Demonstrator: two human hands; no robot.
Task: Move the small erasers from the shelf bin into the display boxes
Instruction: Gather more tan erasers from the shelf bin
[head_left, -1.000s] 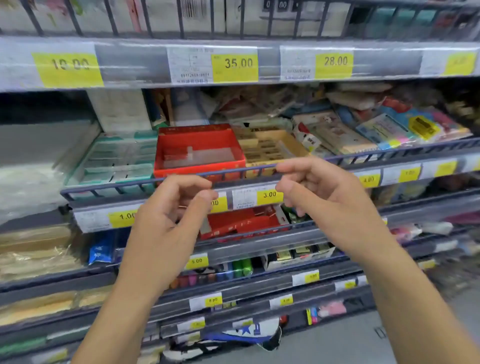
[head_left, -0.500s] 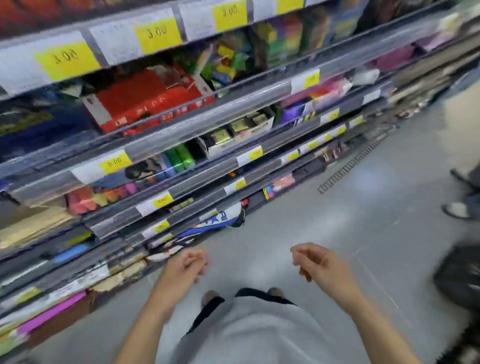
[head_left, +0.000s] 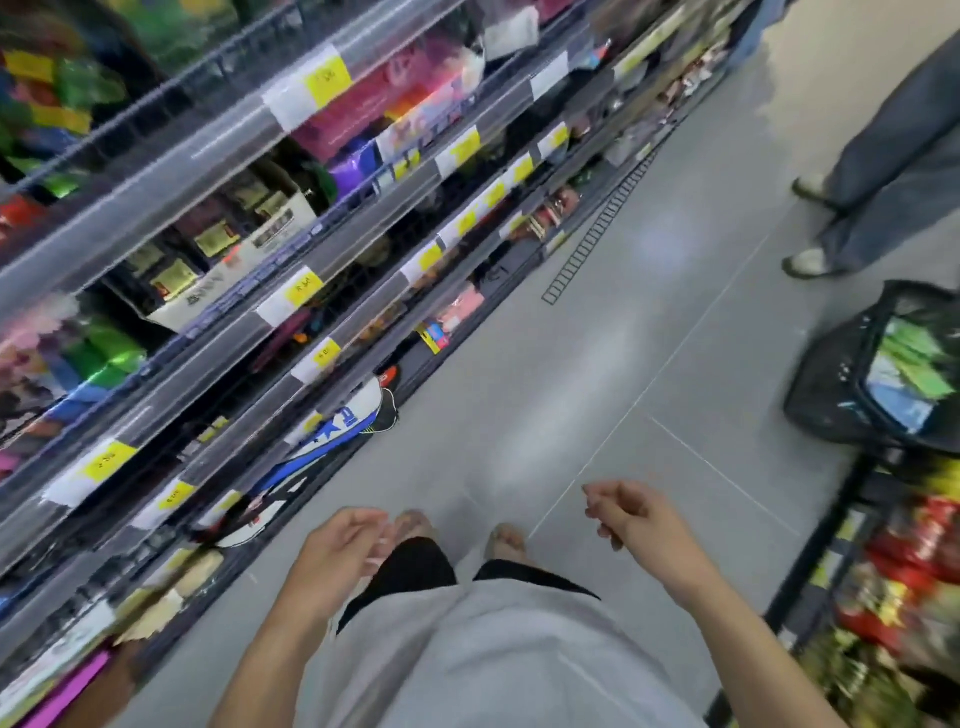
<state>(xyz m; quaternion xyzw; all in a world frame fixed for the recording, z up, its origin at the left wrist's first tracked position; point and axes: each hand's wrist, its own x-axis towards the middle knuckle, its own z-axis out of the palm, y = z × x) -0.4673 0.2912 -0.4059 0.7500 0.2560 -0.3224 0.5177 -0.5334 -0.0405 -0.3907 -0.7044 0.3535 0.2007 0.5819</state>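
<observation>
My left hand (head_left: 337, 558) hangs low in front of my body, fingers loosely curled, with nothing visible in it. My right hand (head_left: 631, 517) is at the same height to the right, fingers also half curled and holding nothing I can see. Both hands are over the grey floor, well away from the shelves. The eraser bin and the display boxes are out of view; only the lower shelves (head_left: 311, 249) with blurred packets and yellow price tags (head_left: 328, 80) show at the left.
A black mesh basket (head_left: 878, 384) with goods stands at the right, above another rack (head_left: 883, 597). Another person's legs (head_left: 883, 171) are at the upper right. A metal strip (head_left: 597, 234) lies on the grey floor (head_left: 597, 364). My feet (head_left: 506, 538) show below.
My view has swung down from the red and yellow boxes on the upper shelf to the floor and aisle. Both hands dropped from shelf height to waist level and moved apart.
</observation>
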